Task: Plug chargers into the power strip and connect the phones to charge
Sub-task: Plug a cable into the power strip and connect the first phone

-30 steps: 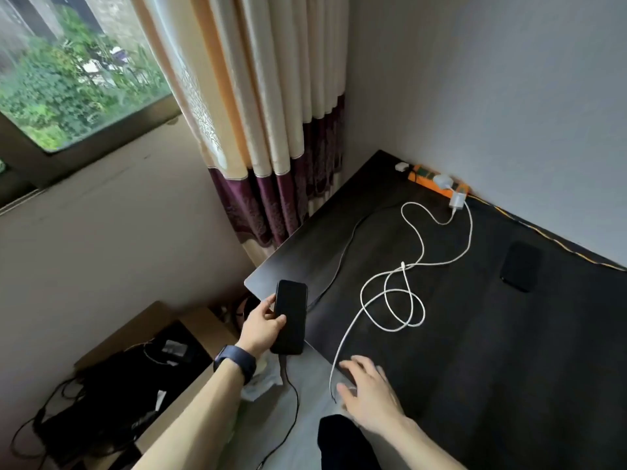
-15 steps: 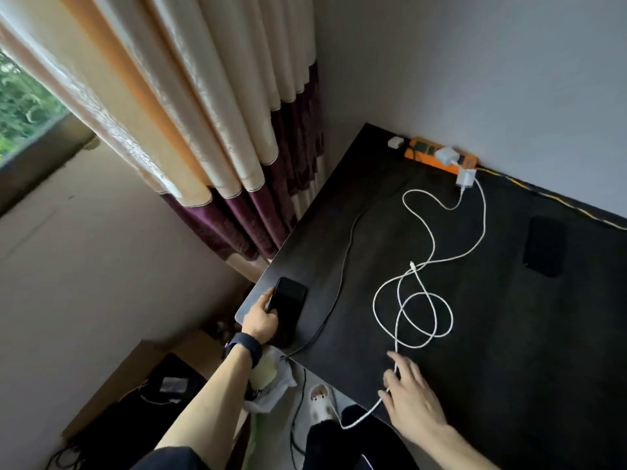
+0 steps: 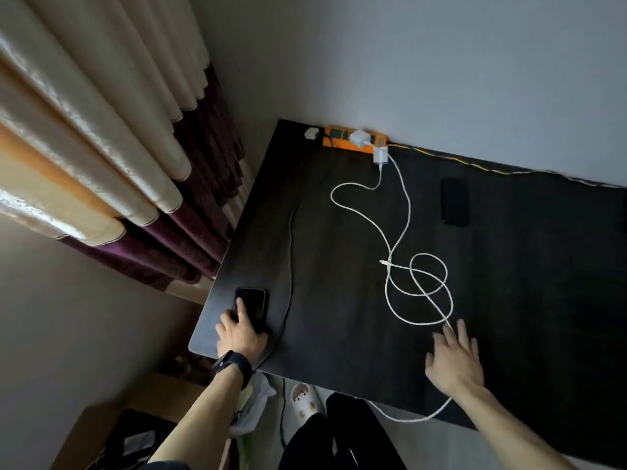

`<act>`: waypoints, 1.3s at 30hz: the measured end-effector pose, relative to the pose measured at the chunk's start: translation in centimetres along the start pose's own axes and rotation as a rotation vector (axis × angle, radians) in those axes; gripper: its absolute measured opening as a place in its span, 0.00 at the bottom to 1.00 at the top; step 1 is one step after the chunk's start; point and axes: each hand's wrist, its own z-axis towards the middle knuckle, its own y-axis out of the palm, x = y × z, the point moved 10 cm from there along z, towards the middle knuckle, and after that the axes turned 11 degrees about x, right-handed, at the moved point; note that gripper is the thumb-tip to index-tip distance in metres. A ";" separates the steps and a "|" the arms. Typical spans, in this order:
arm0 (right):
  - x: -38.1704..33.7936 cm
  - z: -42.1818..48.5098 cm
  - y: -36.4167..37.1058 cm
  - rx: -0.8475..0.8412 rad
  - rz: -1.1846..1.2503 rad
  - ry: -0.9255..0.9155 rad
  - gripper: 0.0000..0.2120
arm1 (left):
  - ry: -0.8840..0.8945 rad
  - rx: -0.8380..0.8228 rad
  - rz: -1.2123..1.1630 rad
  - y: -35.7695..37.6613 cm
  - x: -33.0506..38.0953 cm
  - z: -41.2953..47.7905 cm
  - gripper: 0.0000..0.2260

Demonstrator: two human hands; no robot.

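An orange power strip (image 3: 342,146) lies at the far edge of the dark table (image 3: 339,351), against the wall. Two white chargers (image 3: 359,137) (image 3: 380,156) are plugged into it. A white cable (image 3: 403,212) runs from the nearer charger in loops; its free plug (image 3: 381,262) lies mid-table. My right hand (image 3: 454,357) rests flat on this cable with fingers spread. A black phone (image 3: 254,305) lies at the near left corner under my left hand (image 3: 242,334), whose fingers lie on it. A second black phone (image 3: 454,206) lies apart at the far right.
A thin black cable (image 3: 290,245) crosses the table's left side and drops off the near edge. A small white adapter (image 3: 311,133) sits left of the strip. Curtains (image 3: 118,164) hang at left. A cardboard box (image 3: 101,432) and a slipper (image 3: 303,400) are on the floor.
My left hand brought the black phone from beyond the corner onto the table and laid it flat. My right hand slid farther in over the white cable. The view tilted toward the table.
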 end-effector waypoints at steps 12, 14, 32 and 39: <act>-11.0 -2.0 -5.4 0.208 0.273 -0.138 0.15 | 0.230 -0.048 -0.071 -1.2 8.1 -1.1 0.33; -12.2 -1.1 -6.7 0.233 0.294 -0.168 0.14 | 0.255 -0.057 -0.078 -1.3 9.6 -0.8 0.33; -23.1 30.0 -21.6 0.391 0.551 -0.341 0.21 | 0.350 0.209 -0.051 -3.0 21.6 18.9 0.24; -30.5 39.1 -24.1 0.499 0.331 -0.450 0.26 | 0.441 0.344 0.037 -1.3 20.6 21.5 0.25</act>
